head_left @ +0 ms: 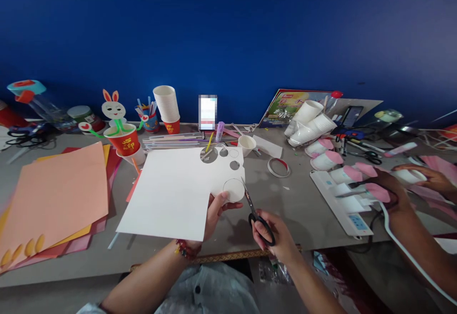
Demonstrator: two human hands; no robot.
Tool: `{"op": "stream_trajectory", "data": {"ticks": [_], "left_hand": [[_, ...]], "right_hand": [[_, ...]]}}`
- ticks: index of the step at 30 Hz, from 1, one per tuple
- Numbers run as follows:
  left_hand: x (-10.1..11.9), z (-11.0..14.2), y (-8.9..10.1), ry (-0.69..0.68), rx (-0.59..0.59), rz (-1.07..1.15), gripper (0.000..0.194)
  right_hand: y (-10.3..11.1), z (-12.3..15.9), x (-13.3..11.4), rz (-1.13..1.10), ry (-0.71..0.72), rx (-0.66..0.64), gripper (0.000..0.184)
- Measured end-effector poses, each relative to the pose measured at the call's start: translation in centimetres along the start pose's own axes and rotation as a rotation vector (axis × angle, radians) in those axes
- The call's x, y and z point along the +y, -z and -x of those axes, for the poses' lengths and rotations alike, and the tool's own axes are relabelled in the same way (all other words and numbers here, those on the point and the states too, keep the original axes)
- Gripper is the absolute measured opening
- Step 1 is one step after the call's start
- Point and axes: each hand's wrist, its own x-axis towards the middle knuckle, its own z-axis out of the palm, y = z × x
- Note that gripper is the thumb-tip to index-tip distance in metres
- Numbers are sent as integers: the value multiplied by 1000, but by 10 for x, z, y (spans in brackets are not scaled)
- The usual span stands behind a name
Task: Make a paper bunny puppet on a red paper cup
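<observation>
Nearest you, just over the front edge of the table [300, 209], are your two hands, set side by side. The right hand [273, 233] is curled around the black handles of the scissors [251, 203]; how far the blades stand apart cannot be told. The left hand [214, 213] pinches the white sheet [167, 192], thumb above, at the lower left rim of an outlined circle [235, 189], fingers beneath. Note the governing relation: the scissors' long axis runs from your right hand away from you and slightly leftward, bringing the blades along the circle's right rim, not across its middle; whether they touch it is unclear. The circle thus lies ahead and to the left of your right hand, while the left hand, already on it, is nearer. The sheet's bulk spreads leftward. Farther off, round holes [234, 165] pierce its far right part. To the right, a ring of tape [279, 176] lies flat; a paper cup [247, 145] stands behind the sheet's far right corner, short of the table's back edge.
</observation>
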Motion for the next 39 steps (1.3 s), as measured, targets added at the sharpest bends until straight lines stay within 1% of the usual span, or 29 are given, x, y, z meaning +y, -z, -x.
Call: {"op": "stream_trajectory", "data": {"ticks": [3,5,9,12,18,24,29,32,34,36,39], "left_hand": [[1,1,0,-3,-54,-2,23],[1,1,0,-6,-70,-15,25],[2,2,1,-5,-85,-15,19],[3,2,2,3,-105,-26,20],[3,2,1,-6,-109,-53,28],[4,2,2,-11,-111,-82,32],[7,3,2,10,-150,-122,22],[8,5,2,29,-173,-176,29],[9,6,2,34,-167,-193,32],[10,6,2,31,-162,-186,30],[14,6,1,32,-202,-179,24]], "right_hand": [[2,1,0,-1,-4,-3,56],[5,2,-2,3,-20,-8,57],[12,3,-6,45,-40,-28,58],[18,3,-4,59,-45,-44,56],[22,4,2,54,-48,-48,54],[22,6,-6,48,-54,-39,58],[27,6,-14,83,-100,-108,57],[32,5,-19,124,-127,-145,57],[34,4,-22,143,-139,-168,56],[37,2,-24,147,-146,-186,55],[41,1,-25,153,-153,-203,52]]}}
